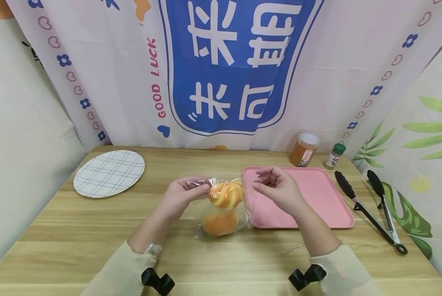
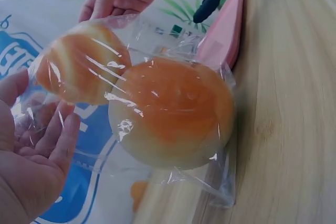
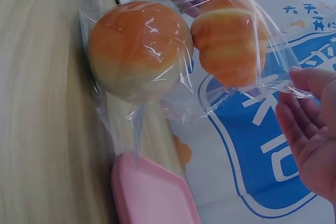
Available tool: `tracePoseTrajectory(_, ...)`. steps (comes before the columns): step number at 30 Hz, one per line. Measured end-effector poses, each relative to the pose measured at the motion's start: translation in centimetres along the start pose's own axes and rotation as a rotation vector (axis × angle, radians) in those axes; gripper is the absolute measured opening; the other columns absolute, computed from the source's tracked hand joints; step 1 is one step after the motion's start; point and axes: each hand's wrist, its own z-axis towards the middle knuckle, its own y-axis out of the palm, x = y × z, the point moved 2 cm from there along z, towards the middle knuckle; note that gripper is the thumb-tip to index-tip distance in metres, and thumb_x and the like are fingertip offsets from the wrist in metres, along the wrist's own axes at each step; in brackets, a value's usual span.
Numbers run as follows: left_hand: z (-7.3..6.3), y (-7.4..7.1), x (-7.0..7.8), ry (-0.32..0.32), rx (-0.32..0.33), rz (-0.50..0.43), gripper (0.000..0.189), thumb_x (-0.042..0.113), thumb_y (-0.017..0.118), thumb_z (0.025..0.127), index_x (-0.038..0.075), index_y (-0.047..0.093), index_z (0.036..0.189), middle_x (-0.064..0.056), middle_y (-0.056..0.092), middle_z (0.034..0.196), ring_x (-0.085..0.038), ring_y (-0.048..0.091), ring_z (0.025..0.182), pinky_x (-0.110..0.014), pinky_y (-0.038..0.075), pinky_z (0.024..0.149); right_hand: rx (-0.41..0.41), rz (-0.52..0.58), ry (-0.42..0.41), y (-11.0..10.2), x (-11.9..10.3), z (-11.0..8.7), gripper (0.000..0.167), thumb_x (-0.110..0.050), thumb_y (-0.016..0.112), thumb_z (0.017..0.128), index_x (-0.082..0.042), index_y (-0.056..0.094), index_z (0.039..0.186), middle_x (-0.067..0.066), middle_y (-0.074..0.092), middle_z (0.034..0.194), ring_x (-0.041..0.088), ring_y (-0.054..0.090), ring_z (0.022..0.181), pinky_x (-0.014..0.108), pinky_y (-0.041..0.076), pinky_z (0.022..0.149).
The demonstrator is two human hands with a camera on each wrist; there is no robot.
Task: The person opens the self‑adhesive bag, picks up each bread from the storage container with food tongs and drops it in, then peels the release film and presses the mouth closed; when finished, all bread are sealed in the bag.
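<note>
A clear plastic bag (image 1: 248, 216) hangs above the table between the two hands. Inside it, a round golden bun (image 1: 221, 223) lies at the bottom, with a smaller swirled bun (image 1: 226, 194) above it. The left hand (image 1: 180, 197) holds the bag's upper left edge, thumb in front and fingers behind or inside the film; which of these cannot be told. At the opposite upper corner, the right hand (image 1: 278, 189) pinches the film between thumb and fingers, clearest in the right wrist view. The round bun (image 2: 170, 114) fills the middle of the left wrist view.
Behind the right hand lies a pink tray (image 1: 317, 197). Black-tipped tongs (image 1: 376, 218) rest to its right. An amber jar (image 1: 304, 150) and a green-capped shaker (image 1: 334, 156) stand at the back right. A checked oval plate or mat (image 1: 109, 173) lies at the back left.
</note>
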Motion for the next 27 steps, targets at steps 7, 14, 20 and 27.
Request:
tracePoseTrajectory(7,-0.1,0.6,0.4,0.040,0.011,0.007,0.034,0.001,0.064,0.091,-0.019,0.057,0.118,0.011,0.073,0.091,-0.004,0.069,0.085,-0.025,0.060,0.084,-0.081,-0.266,-0.022,0.1,-2.9,0.9,0.039,-0.025,0.071,0.090,-0.008,0.062,0.123,0.009,0.066,0.120,0.024,0.060,0.111,0.041,0.051,0.100)
tracePoseTrajectory(14,-0.2,0.8,0.6,0.047,0.001,0.059,0.032,0.004,0.065,0.091,-0.015,0.060,0.118,-0.004,0.075,0.103,-0.005,0.070,0.091,-0.027,0.059,0.087,-0.353,-0.536,-0.042,3.2,-6.3,2.5,0.049,-0.047,0.071,0.087,-0.016,0.065,0.124,0.001,0.066,0.123,0.021,0.059,0.115,0.046,0.051,0.100)
tracePoseTrajectory(20,-0.1,0.8,0.4,0.062,-0.028,0.066,0.032,0.005,0.065,0.092,-0.014,0.060,0.118,-0.015,0.073,0.111,-0.005,0.070,0.092,-0.028,0.059,0.088,-0.463,-0.568,-0.001,3.8,-6.6,3.1,0.035,-0.044,0.073,0.086,-0.016,0.072,0.107,-0.005,0.070,0.099,0.014,0.061,0.093,0.033,0.055,0.084)
tracePoseTrajectory(27,-0.1,0.7,0.3,0.062,-0.034,0.086,0.032,0.005,0.064,0.093,-0.014,0.060,0.119,-0.021,0.070,0.116,-0.005,0.070,0.092,-0.027,0.059,0.087,-0.449,-0.481,0.047,1.6,-4.8,2.9,0.036,-0.035,0.076,0.085,-0.011,0.070,0.111,-0.001,0.071,0.099,0.014,0.063,0.092,0.033,0.057,0.084)
